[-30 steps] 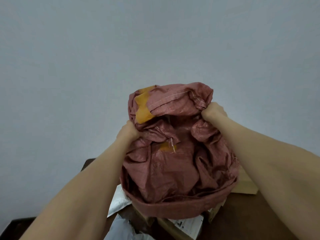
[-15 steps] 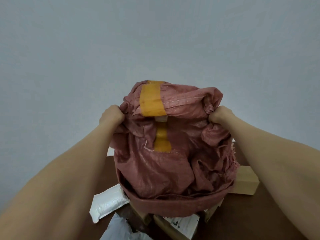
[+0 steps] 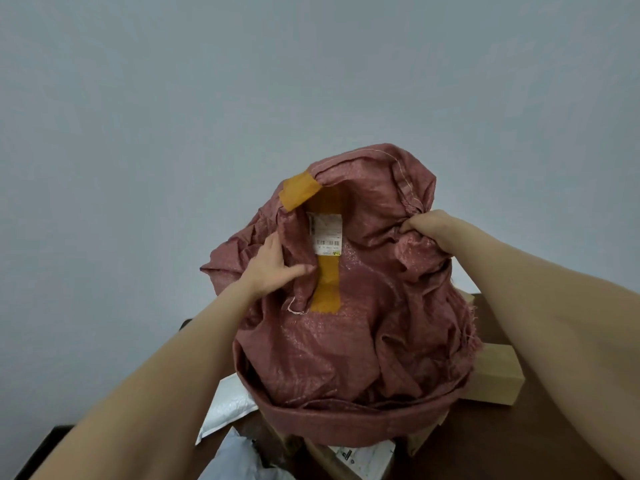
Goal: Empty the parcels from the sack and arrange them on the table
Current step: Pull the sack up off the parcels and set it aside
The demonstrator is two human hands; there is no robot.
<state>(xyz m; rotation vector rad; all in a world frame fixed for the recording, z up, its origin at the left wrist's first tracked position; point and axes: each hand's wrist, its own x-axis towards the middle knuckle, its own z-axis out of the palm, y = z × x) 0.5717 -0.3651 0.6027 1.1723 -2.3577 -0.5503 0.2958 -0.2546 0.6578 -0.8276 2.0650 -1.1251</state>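
Reddish-brown woven plastic fills the middle of the head view: the sack (image 3: 346, 341) is held up in front of a plain pale wall, with its rolled rim lowest, just over the parcels on the dark brown worktop (image 3: 502, 445). My right hand (image 3: 429, 225) is clenched around a bunch of fabric at the sack's upper right corner. My left hand (image 3: 273, 268) lies spread against the sack's left side, fingers straight and pointing up, thumb stretched towards a strip of orange tape (image 3: 327, 289). A white barcode label (image 3: 327, 237) sits on that strip. Below the rim, a white padded mailer (image 3: 228, 407) lies to the left, a grey poly bag (image 3: 235, 459) nearer me, and a labelled carton (image 3: 360, 459) is partly under the sack. A long cardboard box (image 3: 495, 375) lies to the right.
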